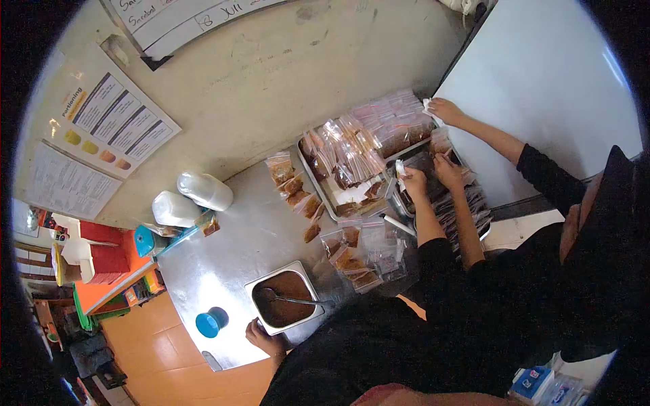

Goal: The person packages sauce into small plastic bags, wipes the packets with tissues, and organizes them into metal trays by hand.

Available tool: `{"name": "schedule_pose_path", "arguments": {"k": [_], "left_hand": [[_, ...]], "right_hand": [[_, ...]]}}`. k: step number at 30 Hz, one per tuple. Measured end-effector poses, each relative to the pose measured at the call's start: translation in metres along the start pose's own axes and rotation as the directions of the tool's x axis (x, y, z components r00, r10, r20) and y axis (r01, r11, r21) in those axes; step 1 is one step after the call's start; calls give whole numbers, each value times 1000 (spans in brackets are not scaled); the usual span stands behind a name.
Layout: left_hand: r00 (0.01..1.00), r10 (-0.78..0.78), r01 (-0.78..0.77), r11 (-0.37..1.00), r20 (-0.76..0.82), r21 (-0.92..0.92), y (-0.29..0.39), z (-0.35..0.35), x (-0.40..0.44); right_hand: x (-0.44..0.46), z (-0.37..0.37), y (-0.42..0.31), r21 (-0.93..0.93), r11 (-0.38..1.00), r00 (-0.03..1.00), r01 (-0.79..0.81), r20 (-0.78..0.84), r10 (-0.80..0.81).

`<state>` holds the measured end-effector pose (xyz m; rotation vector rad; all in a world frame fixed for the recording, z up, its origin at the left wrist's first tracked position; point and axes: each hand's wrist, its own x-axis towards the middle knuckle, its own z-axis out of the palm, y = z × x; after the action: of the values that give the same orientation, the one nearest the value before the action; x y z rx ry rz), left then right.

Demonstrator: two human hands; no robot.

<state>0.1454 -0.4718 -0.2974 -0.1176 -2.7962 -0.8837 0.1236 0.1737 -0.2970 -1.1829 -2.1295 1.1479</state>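
My left hand (265, 340) has its fingers round the corner of a square metal container (313, 310) of brown sauce, in which a metal spoon (288, 299) rests. Farther right, my right hand (414, 185) is closed on a crumpled white wipe (401, 169) over the near-left edge of a metal tray with filled bags. Left of that hand, another tray (325, 197) holds rows of brown-filled plastic bags (342, 152). Loose filled bags (352, 264) lie on the metal table (237, 250), with clear bags (384, 247) beside them.
Beside me on the right, a co-worker in black has one hand (448, 170) over the right tray and another (445, 111) holding something white. A blue cup (208, 323) stands near the table's left end. White containers (203, 191) stand by the wall.
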Motion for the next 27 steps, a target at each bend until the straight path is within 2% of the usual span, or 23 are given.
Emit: {"name": "schedule_pose_path", "arguments": {"k": [2,3,4,5,6,8,9,10,15,17,18,20,21,22,24,25,26,27], "left_hand": [[1000,5,-5,1000,-15,-2,7,-1,0],[1000,4,-4,1000,-21,-4,2,1,-1],[999,25,-25,999,-22,-34,-3,2,-1],[999,45,-47,997,-24,-62,-9,3,-2],[999,45,-46,997,-29,-61,-9,2,-2],[996,79,-80,997,-33,-8,-8,2,-1],[996,81,-81,997,-39,-9,-8,3,-1],[997,76,-76,997,-33,6,-9,3,-2],[997,59,-58,998,-46,16,-20,10,-7],[998,16,-31,974,-66,-226,-35,14,-11],[997,18,-34,974,-71,-224,-30,10,-14],[971,-109,26,933,-212,-359,-2,-8,-9],[962,91,-138,976,-259,-168,10,-29,3],[938,108,-169,973,-330,-160,20,-33,12],[936,85,-178,951,-341,-254,76,-51,36],[922,125,-269,887,-365,-377,99,-49,51],[949,152,-281,805,-276,-523,135,-57,67],[983,171,-170,749,-61,-640,164,-61,79]], "right_hand": [[3,1,4,-62,998,1000,-28,-8,28],[10,3,16,122,976,981,-179,96,168],[17,3,28,282,898,933,-338,225,281],[16,-6,23,465,753,879,-465,340,333],[22,-11,36,467,753,880,-463,343,328],[35,-16,60,757,466,886,-458,433,167],[27,-26,39,793,376,877,-480,443,186],[18,-51,42,795,375,879,-477,442,180],[-23,-67,-14,822,318,871,-473,489,31],[-42,-67,-44,827,294,860,-479,509,-30],[-51,-67,-61,831,279,854,-482,516,-61],[-66,-64,-98,841,250,844,-479,520,-133],[-74,-62,-119,847,234,838,-477,519,-169],[-83,-59,-139,852,217,832,-476,517,-204],[-102,-51,-180,850,196,807,-489,526,-269],[-117,-44,-195,840,201,783,-504,543,-304],[-131,-34,-206,818,175,754,-548,574,-321],[-141,-22,-204,780,170,688,-602,615,-384]]}}
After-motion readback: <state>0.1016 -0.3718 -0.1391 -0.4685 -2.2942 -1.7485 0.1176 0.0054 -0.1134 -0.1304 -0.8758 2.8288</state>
